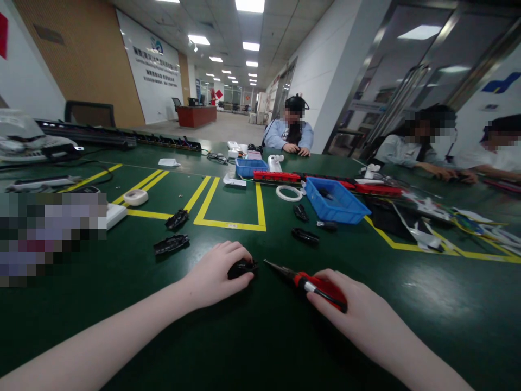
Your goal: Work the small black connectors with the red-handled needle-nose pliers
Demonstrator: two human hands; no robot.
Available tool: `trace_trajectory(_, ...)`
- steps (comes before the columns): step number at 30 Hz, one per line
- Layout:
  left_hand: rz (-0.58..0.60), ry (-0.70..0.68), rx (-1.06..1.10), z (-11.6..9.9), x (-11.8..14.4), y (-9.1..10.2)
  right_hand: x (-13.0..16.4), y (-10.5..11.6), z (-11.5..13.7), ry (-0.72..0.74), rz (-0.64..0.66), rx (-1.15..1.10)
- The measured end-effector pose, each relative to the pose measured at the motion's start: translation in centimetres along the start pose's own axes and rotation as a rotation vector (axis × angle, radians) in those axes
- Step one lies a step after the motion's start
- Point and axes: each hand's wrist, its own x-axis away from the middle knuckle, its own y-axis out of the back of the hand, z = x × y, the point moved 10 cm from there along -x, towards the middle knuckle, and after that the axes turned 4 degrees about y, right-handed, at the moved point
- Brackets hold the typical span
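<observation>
My left hand (222, 271) is closed around a small black plastic part (241, 268) low over the green table (244, 347); the fingers cover much of it. My right hand (350, 301) grips red-and-black needle-nose pliers (303, 281) by the handles. The pliers' thin tip points left, a little apart from the black part. Two similar black pieces (171, 244) lie beyond my left hand. More black pieces (305, 235) rest beyond the pliers, in front of a blue bin (336, 202).
A roll of tape (135, 197) and a white ring (288, 193) lie farther back. Yellow tape lines (230, 223) mark the tabletop. A second blue bin (251, 167) and red strips (277, 176) stand beyond. Co-workers (291, 127) sit across the table and at the right.
</observation>
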Motion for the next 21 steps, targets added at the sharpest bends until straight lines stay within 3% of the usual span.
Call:
trace_trajectory(6,0.003,0.047,0.052,0.7,-0.2,-0.3,-0.1,-0.4,0.6,0.085,-0.032,-0.173)
trace_trajectory(14,0.007,0.129,0.146,1.7,-0.1,-0.5,0.2,1.7,0.8,0.266,-0.338,-0.207)
trace_trajectory(21,0.011,0.156,0.182,2.1,-0.3,-0.4,0.8,2.6,0.4,0.196,-0.442,-0.31)
